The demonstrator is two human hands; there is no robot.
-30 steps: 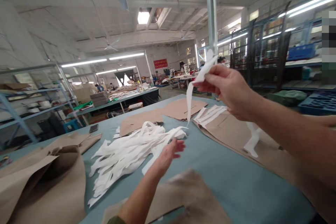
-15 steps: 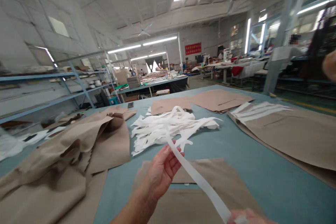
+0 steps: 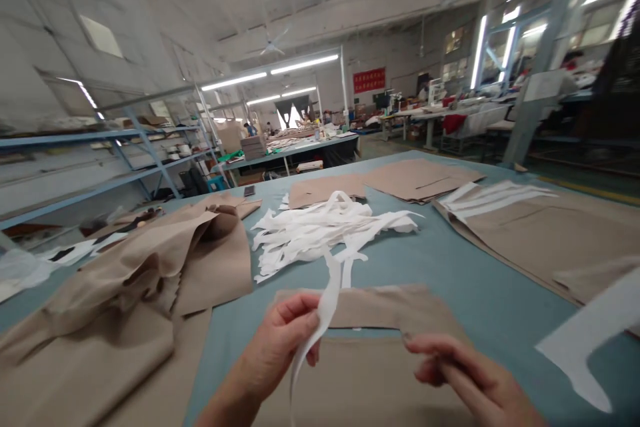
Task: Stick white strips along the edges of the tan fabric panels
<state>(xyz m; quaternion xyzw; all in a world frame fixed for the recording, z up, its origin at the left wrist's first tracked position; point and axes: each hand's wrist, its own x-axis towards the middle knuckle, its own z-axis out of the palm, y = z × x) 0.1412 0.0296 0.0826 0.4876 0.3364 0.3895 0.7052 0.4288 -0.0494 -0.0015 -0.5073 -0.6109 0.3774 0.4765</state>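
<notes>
My left hand (image 3: 285,340) is closed on a white fabric strip (image 3: 329,293), pinched between thumb and fingers. The strip's upper end stands above the hand, and its lower part hangs down past the frame's bottom. To the right, my right hand (image 3: 465,373) is apart from the strip, with its fingers loosely bent, the index finger reaching forward and nothing visible in them. Below both hands lie brown fabric pieces (image 3: 365,373). Just beyond my left hand is a tangled pile of white strips (image 3: 330,230) on the blue-green table (image 3: 400,267).
Crumpled brown fabric (image 3: 135,287) covers the left side. Flat brown panels (image 3: 565,233) with white strips (image 3: 500,195) on top lie at right; tan stacks (image 3: 420,179) sit at the back. A blurred white piece (image 3: 585,340) shows at the right edge. A post (image 3: 537,93) stands beyond.
My right hand has let go of the strip's near end and moved up. My left hand has shifted down and left with the strip. A white piece has appeared at right.
</notes>
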